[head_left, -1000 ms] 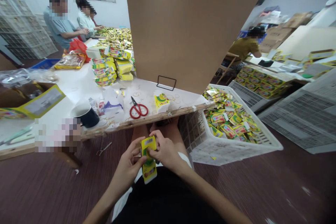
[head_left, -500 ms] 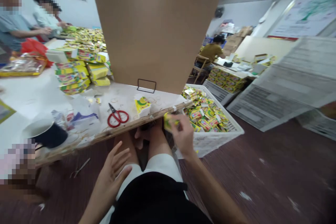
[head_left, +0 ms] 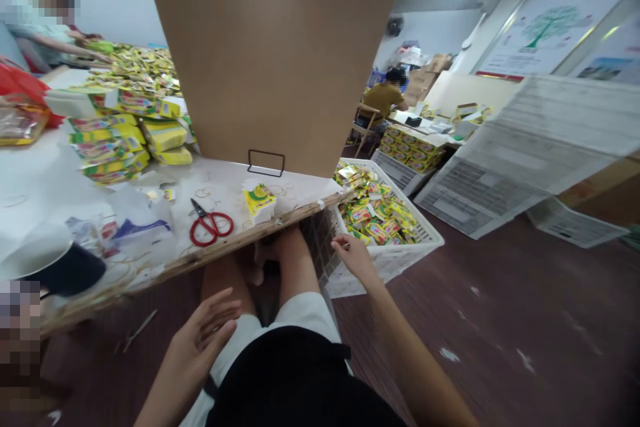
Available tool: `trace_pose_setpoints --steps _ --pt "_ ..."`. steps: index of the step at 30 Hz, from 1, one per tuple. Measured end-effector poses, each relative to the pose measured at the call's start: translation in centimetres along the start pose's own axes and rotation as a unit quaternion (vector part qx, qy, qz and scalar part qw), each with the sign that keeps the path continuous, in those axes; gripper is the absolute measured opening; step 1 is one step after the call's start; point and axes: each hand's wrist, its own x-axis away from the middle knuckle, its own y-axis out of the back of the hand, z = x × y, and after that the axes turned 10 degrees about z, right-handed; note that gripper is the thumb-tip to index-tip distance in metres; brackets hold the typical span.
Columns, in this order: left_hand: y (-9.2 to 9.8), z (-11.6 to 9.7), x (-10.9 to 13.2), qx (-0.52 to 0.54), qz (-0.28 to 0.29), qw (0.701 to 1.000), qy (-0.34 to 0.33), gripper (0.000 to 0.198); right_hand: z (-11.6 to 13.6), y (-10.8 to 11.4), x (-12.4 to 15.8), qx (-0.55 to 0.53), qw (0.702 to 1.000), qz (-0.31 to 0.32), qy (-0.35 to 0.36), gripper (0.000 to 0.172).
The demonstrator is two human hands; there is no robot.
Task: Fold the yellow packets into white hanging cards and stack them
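My left hand point(head_left: 207, 330) hovers over my lap, open, its fingers loosely bent and apart. Beside the near wall of a white plastic crate point(head_left: 385, 260), my right hand point(head_left: 354, 259) has its fingers pinched together; whatever may be between them is too small to make out. Yellow-and-green packets point(head_left: 377, 213) fill the crate in a loose heap. On the table in front of me stands a small stack of yellow-and-white cards point(head_left: 260, 201). Left of it lie scissors with red handles point(head_left: 213, 228), their blades pointing away from me.
A tall cardboard panel point(head_left: 275, 60) rises at the table's point(head_left: 225, 177) far side. Yellow boxes point(head_left: 113, 147) are piled on the left, near a dark cup point(head_left: 65, 270) and clear plastic bags point(head_left: 137, 220). White crates point(head_left: 500, 167) stand to the right. Other people sit farther back.
The yellow packet held in my right hand is gone from it, and that hand has moved slightly lower beside the crate. My view has turned right. My left hand stays open over my lap.
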Motion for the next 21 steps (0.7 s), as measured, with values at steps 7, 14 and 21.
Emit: trace_pose_setpoints --steps 7,14,21 --pt "0.3 0.0 0.1 0.002 -0.007 1.0 0.002 0.049 -0.7 -0.6 -1.0 -0.037 0.997 0.063 0.008 0.026" --pt "-0.1 -0.1 -0.4 0.012 0.009 1.0 0.02 0.047 -1.2 -1.8 0.1 -0.057 0.994 0.095 -0.008 0.026" --pt "1.1 0.3 -0.9 0.015 -0.033 0.999 0.023 0.047 -1.0 -4.4 -1.0 -0.061 0.989 0.137 0.001 0.025"
